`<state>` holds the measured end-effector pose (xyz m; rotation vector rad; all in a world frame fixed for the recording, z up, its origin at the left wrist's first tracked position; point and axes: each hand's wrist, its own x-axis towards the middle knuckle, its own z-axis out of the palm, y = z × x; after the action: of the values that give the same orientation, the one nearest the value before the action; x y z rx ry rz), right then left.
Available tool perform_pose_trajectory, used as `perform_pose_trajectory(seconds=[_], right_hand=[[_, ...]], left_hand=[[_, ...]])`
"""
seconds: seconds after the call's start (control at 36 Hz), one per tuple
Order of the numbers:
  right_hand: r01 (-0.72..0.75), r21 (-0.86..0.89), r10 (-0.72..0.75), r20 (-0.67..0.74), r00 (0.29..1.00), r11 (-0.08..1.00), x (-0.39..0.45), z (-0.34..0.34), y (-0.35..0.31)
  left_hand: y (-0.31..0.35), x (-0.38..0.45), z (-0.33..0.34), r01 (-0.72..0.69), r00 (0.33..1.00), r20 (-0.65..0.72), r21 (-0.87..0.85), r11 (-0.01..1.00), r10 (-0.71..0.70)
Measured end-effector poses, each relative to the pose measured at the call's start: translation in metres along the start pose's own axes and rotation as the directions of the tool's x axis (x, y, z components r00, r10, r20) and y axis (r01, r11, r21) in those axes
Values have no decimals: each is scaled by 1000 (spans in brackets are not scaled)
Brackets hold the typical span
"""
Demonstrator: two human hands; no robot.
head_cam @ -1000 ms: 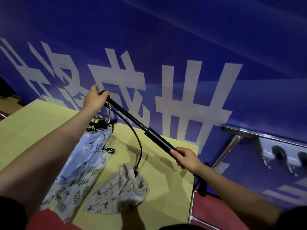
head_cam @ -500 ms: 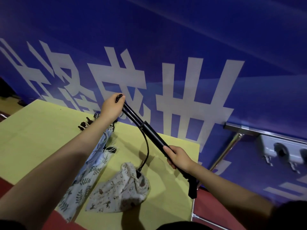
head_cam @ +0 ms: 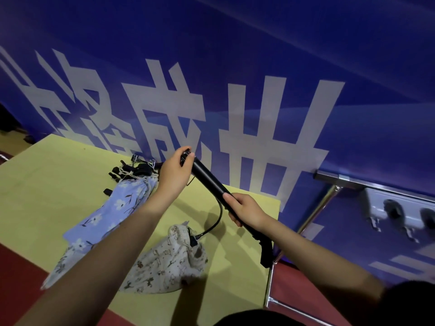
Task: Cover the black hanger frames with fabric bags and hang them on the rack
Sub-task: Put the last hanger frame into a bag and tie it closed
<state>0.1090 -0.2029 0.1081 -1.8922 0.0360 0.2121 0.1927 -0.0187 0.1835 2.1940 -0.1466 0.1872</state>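
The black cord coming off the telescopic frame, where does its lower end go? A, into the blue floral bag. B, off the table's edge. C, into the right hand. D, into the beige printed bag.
D: the cord curves down from the black telescopic frame and ends at the mouth of the beige printed bag.

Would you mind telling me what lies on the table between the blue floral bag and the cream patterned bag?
In the head view, the person's left forearm crosses over that gap. Around it only bare yellow table shows between the blue floral bag and the cream patterned bag.
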Motion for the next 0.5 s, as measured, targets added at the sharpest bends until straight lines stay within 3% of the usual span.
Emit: perform_pose_trajectory(seconds=[0.11,0.25,0.33,0.42,0.5], right_hand=[[9,12,-9,19,1000,1000,-3,-1,-4],[4,22,-5,68,998,1000,-6,-2,-14],[5,25,-7,106,994,1000,-4,-4,-28],[41,62,-50,144,988,997,1,-6,-45],[79,93,-93,156,983,992,7,-10,-68]], left_hand=[[-3,-5,-6,36,999,32,-236,971,-30],[-9,-13,-15,122,990,15,-581,805,-140],[-22,-13,-14,174,977,13,-630,757,-214],[-31,-12,-12,286,951,108,-664,691,-289],[-29,-12,-12,327,943,186,-662,675,-275]])
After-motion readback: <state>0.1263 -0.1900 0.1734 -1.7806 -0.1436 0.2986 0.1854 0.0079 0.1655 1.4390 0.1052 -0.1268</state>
